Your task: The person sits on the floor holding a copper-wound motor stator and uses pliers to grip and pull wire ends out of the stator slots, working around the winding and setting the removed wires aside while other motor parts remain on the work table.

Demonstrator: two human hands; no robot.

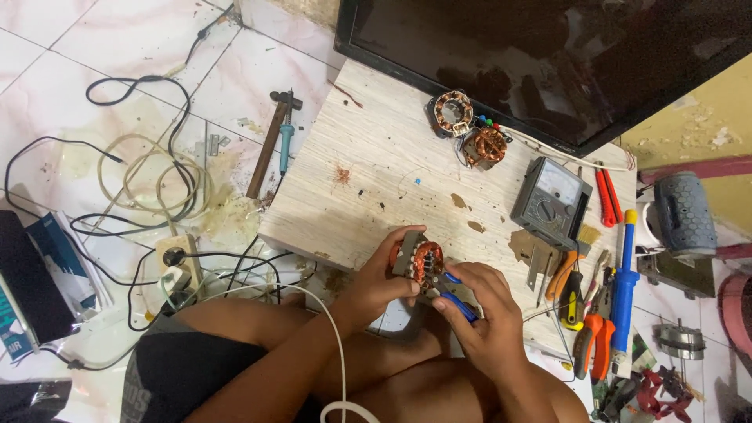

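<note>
Resting at the near edge of the desk (376,164), a small motor stator (421,262) with copper windings sat in the left hand (381,280), whose grip was closed around its side. The right hand (479,309) had its grip shut on blue-handled pliers (454,296), the tips touching the stator. The desk was a pale wooden board lying on a white tiled floor (47,70). On it stood two more wound stators (470,129), a grey multimeter (551,201), orange-handled pliers (591,345) and a blue desoldering pump (625,270). A dark screen (548,55) leaned behind. A hammer (270,141) and tangled cables (141,180) lay on the floor, with a blue-and-white package (59,262) at far left.
</note>
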